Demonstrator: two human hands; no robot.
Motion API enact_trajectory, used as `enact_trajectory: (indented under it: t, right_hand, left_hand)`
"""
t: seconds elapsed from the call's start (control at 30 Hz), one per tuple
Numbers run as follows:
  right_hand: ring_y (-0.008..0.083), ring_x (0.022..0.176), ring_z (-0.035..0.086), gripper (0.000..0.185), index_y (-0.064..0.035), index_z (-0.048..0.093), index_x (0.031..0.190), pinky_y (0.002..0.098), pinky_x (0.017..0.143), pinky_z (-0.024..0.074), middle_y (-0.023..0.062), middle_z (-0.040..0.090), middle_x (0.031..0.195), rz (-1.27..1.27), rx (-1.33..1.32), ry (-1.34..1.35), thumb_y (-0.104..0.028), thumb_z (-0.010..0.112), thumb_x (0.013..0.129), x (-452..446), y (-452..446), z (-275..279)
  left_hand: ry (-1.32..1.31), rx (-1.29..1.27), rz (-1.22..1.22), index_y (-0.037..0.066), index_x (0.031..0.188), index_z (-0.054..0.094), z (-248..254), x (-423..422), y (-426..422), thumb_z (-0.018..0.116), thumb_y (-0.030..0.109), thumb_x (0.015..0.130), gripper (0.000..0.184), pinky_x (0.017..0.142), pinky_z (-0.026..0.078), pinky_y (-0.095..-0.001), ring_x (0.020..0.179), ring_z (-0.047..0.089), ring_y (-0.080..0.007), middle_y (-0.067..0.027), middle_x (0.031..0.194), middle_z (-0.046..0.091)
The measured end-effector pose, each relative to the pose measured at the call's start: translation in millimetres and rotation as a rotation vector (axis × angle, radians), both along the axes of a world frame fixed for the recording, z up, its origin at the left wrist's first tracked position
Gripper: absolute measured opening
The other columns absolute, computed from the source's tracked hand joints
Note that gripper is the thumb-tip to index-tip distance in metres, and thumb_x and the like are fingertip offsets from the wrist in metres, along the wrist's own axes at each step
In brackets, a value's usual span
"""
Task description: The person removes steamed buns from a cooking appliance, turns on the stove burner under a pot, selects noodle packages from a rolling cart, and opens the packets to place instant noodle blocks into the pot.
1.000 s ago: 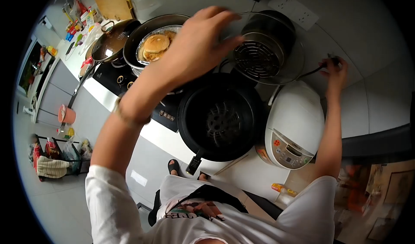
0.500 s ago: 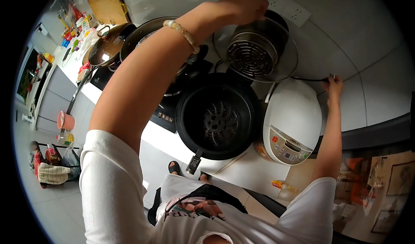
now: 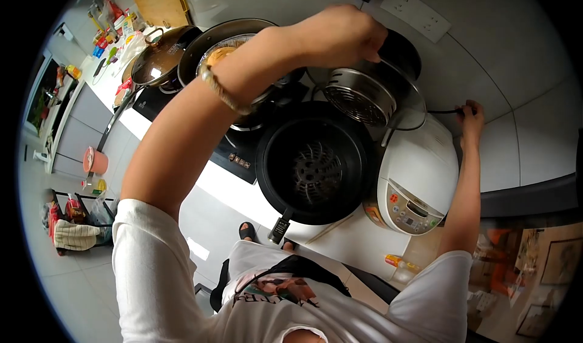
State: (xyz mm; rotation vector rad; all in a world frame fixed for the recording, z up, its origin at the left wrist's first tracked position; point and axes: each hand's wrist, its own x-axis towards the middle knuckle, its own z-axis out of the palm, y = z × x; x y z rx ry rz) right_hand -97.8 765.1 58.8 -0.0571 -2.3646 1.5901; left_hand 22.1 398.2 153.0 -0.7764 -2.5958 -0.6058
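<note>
My left hand (image 3: 352,36) reaches over the counter, fingers closed on the top of a clear glass lid (image 3: 416,113), which is tilted. Behind and below the lid is a metal steamer (image 3: 358,94) with a slotted base, its upper part shaded. My right hand (image 3: 472,121) is closed near the wall around the end of a black power cord (image 3: 446,111); whatever is inside the fingers is hidden. Between my arms sit a round black pot (image 3: 267,167) with a slotted bottom and a white rice cooker (image 3: 419,161), its control panel facing me.
A two-part wall socket (image 3: 416,13) is above my right hand. To the left stand a large pan (image 3: 194,48), a brown glass-lidded pan (image 3: 156,61) and a cooktop (image 3: 234,159). Chopsticks (image 3: 328,229) and a bottle (image 3: 402,264) lie toward the front edge.
My left hand has come down slightly, and the lid has tipped from facing me to a steeper angle. My right hand stays by the wall with the cord. The view has shifted a little.
</note>
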Motion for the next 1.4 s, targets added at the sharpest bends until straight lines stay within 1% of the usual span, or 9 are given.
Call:
enact_trajectory:
  t: [0.07, 0.37, 0.57, 0.9, 1.0, 1.1, 1.2, 1.3, 1.4]
  right_hand:
    - [0.0168, 0.093, 0.059, 0.028, -0.0017, 0.048, 0.114, 0.0266, 0.076, 0.0433, 0.0081, 0.053, 0.101, 0.015, -0.024, 0.021, -0.009, 0.047, 0.087, 4.7, -7.6, 1.5]
    - [0.0199, 0.089, 0.059, 0.027, 0.0008, 0.047, 0.112, 0.0315, 0.080, 0.0463, 0.0103, 0.050, 0.101, 0.185, -0.111, 0.132, -0.004, 0.045, 0.085, 29.5, -41.0, 9.9]
    - [0.0169, 0.082, 0.057, 0.024, -0.0003, 0.046, 0.109, 0.0304, 0.075, 0.0447, 0.0084, 0.051, 0.095, 0.188, -0.270, 0.164, -0.001, 0.044, 0.085, 45.8, -52.6, 19.7]
    - [0.0176, 0.079, 0.056, 0.027, 0.0006, 0.044, 0.111, 0.0307, 0.074, 0.0449, 0.0089, 0.052, 0.090, 0.253, -0.364, 0.205, 0.002, 0.042, 0.084, 62.1, -64.7, 36.5]
    - [0.0149, 0.078, 0.054, 0.027, -0.0008, 0.048, 0.108, 0.0285, 0.072, 0.0445, 0.0074, 0.051, 0.089, 0.276, -0.295, 0.188, 0.002, 0.046, 0.081, 69.8, -73.1, 34.4]
    - [0.0079, 0.072, 0.046, 0.026, -0.0049, 0.056, 0.099, 0.0222, 0.066, 0.0413, 0.0006, 0.048, 0.083, 0.435, 0.240, 0.349, -0.002, 0.060, 0.073, 81.9, -96.4, 22.6]
    - [0.0060, 0.072, 0.044, 0.044, -0.0082, 0.058, 0.105, 0.0207, 0.064, 0.0393, -0.0025, 0.047, 0.083, 0.678, 0.322, 0.129, -0.012, 0.076, 0.064, 117.0, -133.1, 15.2]
    - [0.0190, 0.087, 0.052, 0.063, -0.0082, 0.057, 0.104, 0.0310, 0.075, 0.0425, 0.0056, 0.051, 0.092, 0.993, 0.482, 0.251, -0.030, 0.084, 0.052, 157.2, -163.3, 10.9]
    - [0.0245, 0.083, 0.050, 0.072, -0.0075, 0.053, 0.106, 0.0340, 0.075, 0.0404, 0.0080, 0.045, 0.096, 1.104, 0.728, 0.284, -0.032, 0.084, 0.047, 194.7, -173.3, 1.7]
  left_hand:
    - [0.107, -0.033, -0.071, 0.002, 0.073, 0.057, -3.9, 6.4, -0.8, 0.066, 0.015, 0.075, 0.016, 0.060, 0.047, -0.0350, 0.066, 0.059, -0.0248, -0.0098, 0.067, 0.058]
    - [0.310, -0.095, -0.157, 0.003, 0.076, 0.054, -35.4, 60.0, -5.5, 0.063, 0.011, 0.074, 0.012, 0.073, 0.041, -0.0342, 0.075, 0.054, -0.0236, -0.0077, 0.075, 0.054]
    - [0.570, -0.288, -0.171, 0.006, 0.072, 0.051, -86.0, 110.9, -13.0, 0.056, 0.013, 0.066, 0.010, 0.069, 0.040, -0.0310, 0.071, 0.049, -0.0186, -0.0036, 0.070, 0.044]
    - [0.408, -0.480, -0.473, -0.001, 0.084, 0.060, -151.7, 160.1, -29.6, 0.057, 0.012, 0.066, 0.023, 0.074, 0.047, -0.0321, 0.077, 0.052, -0.0185, -0.0061, 0.085, 0.054]
    - [0.414, -0.482, -0.489, -0.002, 0.085, 0.061, -159.1, 161.1, -30.2, 0.058, 0.012, 0.066, 0.024, 0.072, 0.047, -0.0311, 0.076, 0.052, -0.0179, -0.0054, 0.082, 0.052]
    - [0.423, -0.483, -0.502, -0.003, 0.086, 0.061, -163.4, 160.3, -31.3, 0.058, 0.011, 0.066, 0.025, 0.069, 0.047, -0.0299, 0.074, 0.052, -0.0174, -0.0048, 0.079, 0.051]
    - [0.398, -0.487, -0.519, -0.003, 0.086, 0.061, -171.8, 162.1, -32.6, 0.059, 0.012, 0.066, 0.025, 0.067, 0.046, -0.0291, 0.074, 0.052, -0.0170, -0.0045, 0.078, 0.051]
    - [0.364, -0.474, -0.527, -0.001, 0.082, 0.061, -176.6, 164.2, -34.7, 0.059, 0.012, 0.067, 0.021, 0.067, 0.046, -0.0287, 0.073, 0.052, -0.0168, -0.0046, 0.078, 0.051]
    - [0.358, -0.443, -0.518, 0.000, 0.078, 0.060, -179.0, 164.0, -35.3, 0.058, 0.012, 0.067, 0.016, 0.067, 0.046, -0.0284, 0.073, 0.052, -0.0170, -0.0048, 0.077, 0.051]
